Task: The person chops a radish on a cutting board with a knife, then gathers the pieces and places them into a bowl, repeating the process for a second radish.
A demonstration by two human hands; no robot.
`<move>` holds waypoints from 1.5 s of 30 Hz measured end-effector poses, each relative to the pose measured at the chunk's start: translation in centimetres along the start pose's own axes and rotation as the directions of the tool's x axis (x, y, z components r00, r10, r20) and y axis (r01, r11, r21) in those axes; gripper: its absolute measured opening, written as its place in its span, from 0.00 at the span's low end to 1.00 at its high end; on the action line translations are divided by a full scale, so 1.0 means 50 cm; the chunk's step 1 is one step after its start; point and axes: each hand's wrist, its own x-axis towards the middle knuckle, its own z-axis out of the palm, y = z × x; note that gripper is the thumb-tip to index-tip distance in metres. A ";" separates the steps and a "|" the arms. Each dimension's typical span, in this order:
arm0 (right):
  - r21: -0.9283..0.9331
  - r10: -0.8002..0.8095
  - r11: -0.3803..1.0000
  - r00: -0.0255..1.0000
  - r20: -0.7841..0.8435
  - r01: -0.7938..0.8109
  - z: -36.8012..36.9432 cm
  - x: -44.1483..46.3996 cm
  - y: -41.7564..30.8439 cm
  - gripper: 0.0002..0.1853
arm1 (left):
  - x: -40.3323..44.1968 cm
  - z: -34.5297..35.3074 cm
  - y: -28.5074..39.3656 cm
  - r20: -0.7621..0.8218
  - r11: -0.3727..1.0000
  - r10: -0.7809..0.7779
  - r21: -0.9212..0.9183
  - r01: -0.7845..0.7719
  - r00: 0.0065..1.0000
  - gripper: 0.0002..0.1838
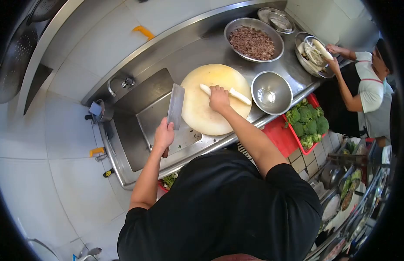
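Observation:
My left hand (164, 135) grips the handle of a cleaver (176, 107), its broad blade upright beside the left edge of a round cutting board (197, 117). On the board, the fingers of my right hand (219, 99) are closed over a long, peeled white vegetable (205, 89). Just right of those fingers, another length of white vegetable (240, 96) lies on the board. Whether the two lengths are joined is hidden under my hand. An open steel bowl (272, 92) stands right of the board.
A steel sink (136, 135) with a tap (119, 85) lies left of the board. Behind it sits a bowl of chopped brown food (253, 42). At right a co-worker (363, 87) holds a pale vegetable over a bowl (307, 61). A red crate of broccoli (308, 122) stands below the counter.

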 end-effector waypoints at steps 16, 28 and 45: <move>0.418 -0.385 0.788 0.892 -0.238 0.452 0.005 -0.203 0.051 0.13 | -0.113 0.083 0.081 0.239 0.971 -0.067 0.240 0.007 0.969 0.13; 0.383 -0.324 0.833 0.914 -0.245 0.399 0.003 -0.196 0.021 0.10 | -0.064 0.081 0.079 0.334 0.944 0.015 0.307 -0.124 0.942 0.11; 0.294 -0.329 0.851 0.878 -0.348 0.436 0.022 -0.196 0.007 0.08 | -0.050 0.087 0.094 0.331 0.939 0.118 0.269 -0.214 0.936 0.12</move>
